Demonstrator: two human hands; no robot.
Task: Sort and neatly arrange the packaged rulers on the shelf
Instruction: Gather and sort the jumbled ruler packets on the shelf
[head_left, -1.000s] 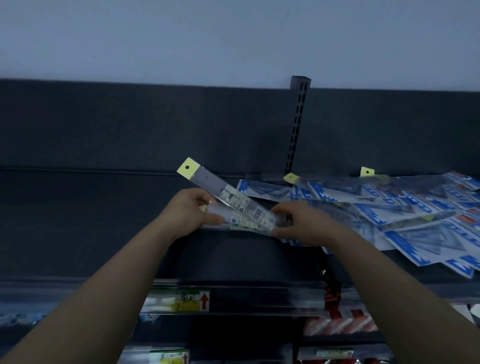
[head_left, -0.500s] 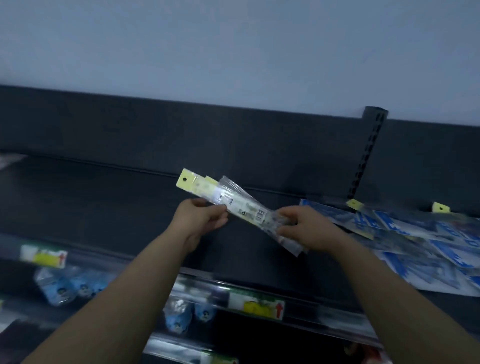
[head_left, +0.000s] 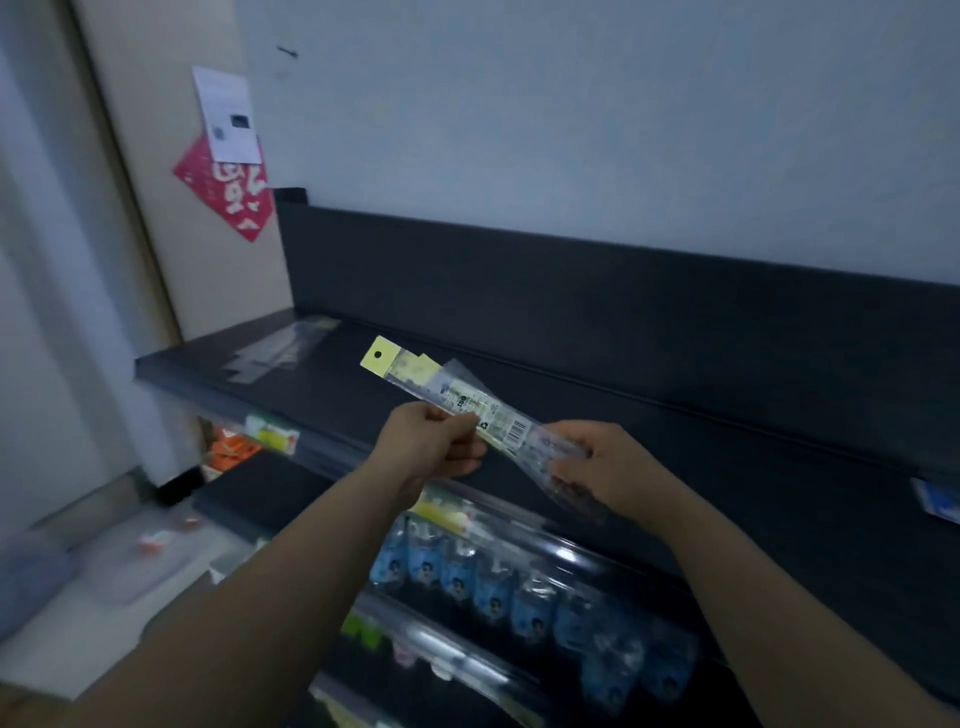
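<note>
Together, left hand (head_left: 423, 441), right hand (head_left: 602, 462), gripping packaged rulers (head_left: 467, 410)

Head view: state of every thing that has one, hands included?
packaged rulers: held in the air above the top shelf, slanted, yellow header end up and to the left.
left hand: pinches the packaged rulers near the middle.
right hand: grips their lower end.
clear packets: lying flat at the shelf's far left end.
blue packets: in a row on the level below.
</note>
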